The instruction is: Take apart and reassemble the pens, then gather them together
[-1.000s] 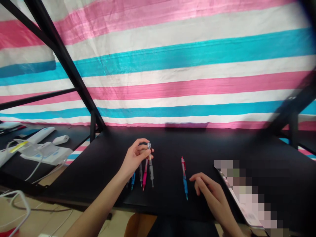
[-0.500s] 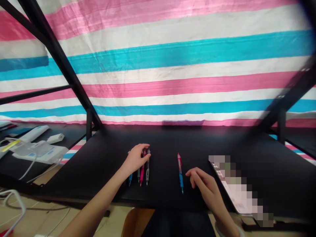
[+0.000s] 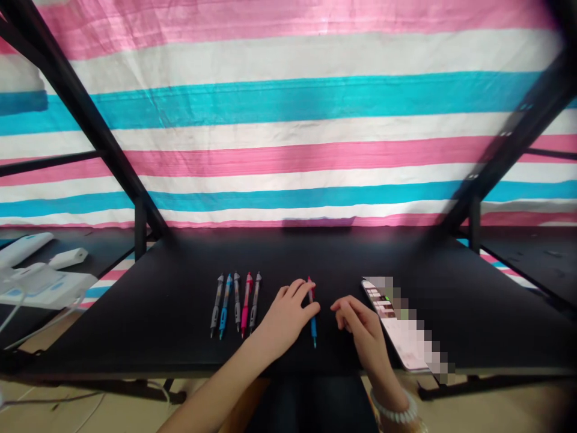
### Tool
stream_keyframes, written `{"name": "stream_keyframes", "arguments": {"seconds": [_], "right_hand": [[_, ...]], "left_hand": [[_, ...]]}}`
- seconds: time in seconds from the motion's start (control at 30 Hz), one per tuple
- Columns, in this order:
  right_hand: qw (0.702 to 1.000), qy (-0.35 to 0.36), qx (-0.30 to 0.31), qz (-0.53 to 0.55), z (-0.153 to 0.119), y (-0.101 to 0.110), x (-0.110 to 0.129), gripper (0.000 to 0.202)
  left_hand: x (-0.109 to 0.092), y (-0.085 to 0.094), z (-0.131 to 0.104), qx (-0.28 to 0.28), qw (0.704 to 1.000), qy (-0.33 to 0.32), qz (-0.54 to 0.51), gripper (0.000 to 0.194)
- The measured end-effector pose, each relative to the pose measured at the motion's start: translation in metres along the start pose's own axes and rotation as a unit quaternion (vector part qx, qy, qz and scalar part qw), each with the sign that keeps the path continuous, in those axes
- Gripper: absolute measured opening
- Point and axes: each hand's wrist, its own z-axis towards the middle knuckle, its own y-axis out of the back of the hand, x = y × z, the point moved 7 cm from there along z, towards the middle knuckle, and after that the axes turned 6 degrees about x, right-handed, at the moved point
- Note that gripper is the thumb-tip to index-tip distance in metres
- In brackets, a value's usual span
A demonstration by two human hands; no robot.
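Observation:
Several pens (image 3: 235, 304) lie side by side on the black table (image 3: 180, 325), left of centre, tips toward me. A single blue-and-red pen (image 3: 312, 322) lies apart to their right. My left hand (image 3: 288, 316) rests over that single pen, fingertips touching its upper part; the grip is not closed around it. My right hand (image 3: 360, 328) lies on the table just right of the pen, fingers loosely curled, holding nothing.
A phone (image 3: 392, 325) with a blurred screen lies to the right of my right hand. White power strips and chargers (image 3: 40, 276) sit on a neighbouring table at the left. Black frame bars (image 3: 90, 132) and a striped sheet (image 3: 288, 120) stand behind.
My left hand set down the pen it held into the row at the left, let go, and moved right onto the single blue-and-red pen. The view shifted rightward.

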Motion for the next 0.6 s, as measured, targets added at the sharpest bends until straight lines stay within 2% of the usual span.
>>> {"name": "stream_keyframes", "arguments": {"seconds": [0.07,0.13,0.27,0.4,0.47,0.6], "right_hand": [[1.000,0.001,-0.008,-0.005,0.001,-0.001,0.002,0.038],[0.999,0.011,0.000,-0.031,0.002,-0.004,0.006,0.034],[0.989,0.058,0.058,-0.123,0.005,-0.016,0.013,0.032],[0.982,0.070,0.102,-0.140,0.004,-0.022,0.011,0.038],[0.984,0.065,0.095,-0.134,0.004,-0.022,0.009,0.035],[0.994,0.035,0.039,-0.101,0.002,-0.015,0.004,0.018]], "left_hand": [[0.001,0.001,-0.001,-0.014,1.000,-0.004,0.017,0.023],[0.004,0.006,-0.005,-0.028,0.999,0.002,0.033,0.023],[0.005,0.024,-0.018,-0.077,0.994,0.018,0.075,0.024],[-0.002,0.031,-0.021,-0.102,0.989,0.005,0.109,0.023],[-0.003,0.029,-0.018,-0.096,0.991,0.011,0.087,0.025],[0.000,0.025,-0.015,-0.086,0.995,0.032,0.037,0.026]]}}
